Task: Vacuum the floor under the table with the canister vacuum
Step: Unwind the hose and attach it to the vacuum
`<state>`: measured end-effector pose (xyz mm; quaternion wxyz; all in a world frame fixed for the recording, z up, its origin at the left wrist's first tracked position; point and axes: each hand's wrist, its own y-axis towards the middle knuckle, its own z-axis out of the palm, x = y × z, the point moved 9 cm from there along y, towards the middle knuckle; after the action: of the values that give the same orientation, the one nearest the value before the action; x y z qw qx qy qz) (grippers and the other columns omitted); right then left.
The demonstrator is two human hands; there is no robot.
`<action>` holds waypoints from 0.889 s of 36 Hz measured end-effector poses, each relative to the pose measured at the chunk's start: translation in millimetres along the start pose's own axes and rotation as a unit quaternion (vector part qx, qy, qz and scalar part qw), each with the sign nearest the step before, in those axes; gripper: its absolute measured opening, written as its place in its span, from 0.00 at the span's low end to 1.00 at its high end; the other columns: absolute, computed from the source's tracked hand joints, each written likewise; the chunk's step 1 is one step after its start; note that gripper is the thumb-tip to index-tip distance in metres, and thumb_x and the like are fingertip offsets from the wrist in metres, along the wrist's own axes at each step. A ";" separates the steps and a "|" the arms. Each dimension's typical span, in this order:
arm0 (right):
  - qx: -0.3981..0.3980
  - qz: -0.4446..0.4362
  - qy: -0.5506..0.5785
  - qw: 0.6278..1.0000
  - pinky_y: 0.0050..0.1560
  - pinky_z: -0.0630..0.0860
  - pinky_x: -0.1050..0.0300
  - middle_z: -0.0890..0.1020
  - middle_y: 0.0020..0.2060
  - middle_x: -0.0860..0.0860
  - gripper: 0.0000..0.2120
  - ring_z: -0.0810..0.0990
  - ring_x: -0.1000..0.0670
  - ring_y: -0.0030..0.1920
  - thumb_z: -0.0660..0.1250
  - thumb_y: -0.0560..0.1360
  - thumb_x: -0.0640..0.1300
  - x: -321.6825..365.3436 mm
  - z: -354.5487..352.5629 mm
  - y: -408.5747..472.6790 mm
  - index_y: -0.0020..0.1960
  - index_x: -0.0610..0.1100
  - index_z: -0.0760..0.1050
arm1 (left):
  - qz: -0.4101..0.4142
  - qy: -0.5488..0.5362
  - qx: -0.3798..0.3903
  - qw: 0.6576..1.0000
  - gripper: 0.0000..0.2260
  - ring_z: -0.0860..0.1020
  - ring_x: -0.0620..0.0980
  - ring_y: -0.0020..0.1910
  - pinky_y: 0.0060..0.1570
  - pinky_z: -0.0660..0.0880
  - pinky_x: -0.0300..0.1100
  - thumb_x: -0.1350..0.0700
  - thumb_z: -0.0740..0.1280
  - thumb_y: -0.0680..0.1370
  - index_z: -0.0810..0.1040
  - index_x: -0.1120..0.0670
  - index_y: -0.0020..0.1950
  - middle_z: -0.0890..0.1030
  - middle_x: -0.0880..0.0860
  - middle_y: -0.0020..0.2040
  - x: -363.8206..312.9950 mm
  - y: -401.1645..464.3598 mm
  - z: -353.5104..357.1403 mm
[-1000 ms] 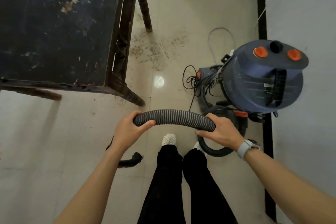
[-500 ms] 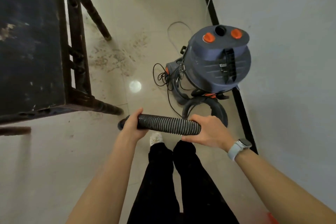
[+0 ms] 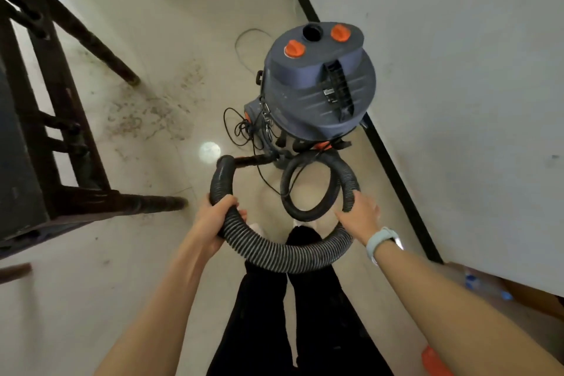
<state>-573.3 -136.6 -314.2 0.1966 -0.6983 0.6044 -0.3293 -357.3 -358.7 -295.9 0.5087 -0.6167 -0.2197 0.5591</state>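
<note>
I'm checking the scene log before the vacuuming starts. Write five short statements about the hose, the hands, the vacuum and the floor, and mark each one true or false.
1. The left hand has its grip curled round the black ribbed vacuum hose. True.
2. The blue-grey canister vacuum lies tipped on its side. False: it stands upright beside the white wall.
3. The vacuum has two orange knobs on top. True.
4. The right hand is bare at the wrist. False: it wears a pale wristwatch.
5. The beige tiled floor near the dark wooden table is spotless. False: brownish dirt is scattered there.
</note>
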 end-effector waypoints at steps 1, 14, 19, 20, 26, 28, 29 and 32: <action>0.017 0.072 0.108 0.991 0.62 0.70 0.46 0.69 0.66 0.41 0.29 0.68 0.39 0.66 0.69 0.72 0.45 -14.9 6.7 5.6 0.70 0.41 0.63 | 0.009 0.016 0.008 1.000 0.19 0.77 0.52 0.32 0.36 0.77 0.48 0.66 0.64 0.76 0.64 0.53 0.63 0.74 0.59 0.44 -1.3 -0.6 -1.0; 0.056 0.140 0.318 0.936 0.57 0.76 0.40 0.73 0.60 0.41 0.38 0.77 0.38 0.56 0.68 0.72 0.38 -49.8 44.3 6.1 0.75 0.48 0.51 | 0.040 -0.017 -0.039 0.998 0.23 0.79 0.51 0.32 0.34 0.78 0.47 0.64 0.66 0.76 0.62 0.57 0.69 0.74 0.58 0.45 -2.2 13.7 -36.2; 0.008 0.160 0.427 0.890 0.52 0.78 0.44 0.74 0.52 0.44 0.35 0.78 0.40 0.53 0.66 0.72 0.34 -69.7 52.5 -22.3 0.74 0.47 0.54 | 0.040 -0.019 -0.049 0.998 0.24 0.79 0.52 0.33 0.34 0.78 0.46 0.64 0.66 0.76 0.63 0.61 0.69 0.74 0.59 0.46 11.7 5.5 -45.6; 0.007 0.156 0.434 0.887 0.52 0.78 0.44 0.74 0.54 0.43 0.35 0.78 0.40 0.53 0.66 0.72 0.34 -70.0 53.1 -25.9 0.74 0.47 0.54 | 0.044 -0.018 -0.049 0.998 0.23 0.79 0.52 0.33 0.34 0.78 0.46 0.64 0.66 0.76 0.63 0.62 0.69 0.75 0.59 0.45 14.9 0.9 -48.8; 0.020 0.109 0.394 0.912 0.55 0.77 0.39 0.73 0.61 0.41 0.38 0.77 0.38 0.56 0.67 0.72 0.37 -80.3 43.6 -53.3 0.75 0.53 0.51 | 0.045 -0.003 -0.041 0.998 0.20 0.79 0.52 0.33 0.34 0.78 0.46 0.63 0.65 0.77 0.66 0.65 0.68 0.75 0.57 0.41 54.3 -33.4 -66.2; 0.009 0.089 0.397 0.914 0.57 0.76 0.39 0.72 0.62 0.41 0.38 0.76 0.39 0.58 0.67 0.73 0.38 -93.9 39.6 -70.0 0.75 0.52 0.51 | 0.041 -0.005 -0.038 0.998 0.19 0.79 0.52 0.34 0.35 0.78 0.48 0.62 0.65 0.77 0.67 0.65 0.66 0.75 0.57 0.41 75.7 -46.4 -67.1; -0.003 0.078 0.395 0.915 0.57 0.76 0.42 0.72 0.63 0.41 0.36 0.76 0.39 0.58 0.67 0.73 0.38 -101.9 36.6 -80.4 0.75 0.50 0.52 | 0.040 -0.003 -0.037 0.998 0.17 0.79 0.53 0.34 0.36 0.78 0.48 0.62 0.65 0.78 0.68 0.64 0.65 0.75 0.57 0.41 87.2 -52.9 -68.1; -0.041 0.047 0.387 0.920 0.51 0.76 0.49 0.74 0.61 0.42 0.33 0.76 0.41 0.56 0.66 0.74 0.37 -132.6 31.3 -113.9 0.74 0.46 0.56 | 0.035 0.015 -0.028 0.999 0.16 0.79 0.52 0.33 0.33 0.78 0.46 0.61 0.65 0.77 0.69 0.65 0.63 0.76 0.57 0.40 125.3 -73.4 -72.3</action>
<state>-477.0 10.5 -289.2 -0.0658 -0.4948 0.6785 -0.5390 -234.5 -252.8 -300.6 0.4743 -0.6463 -0.2065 0.5609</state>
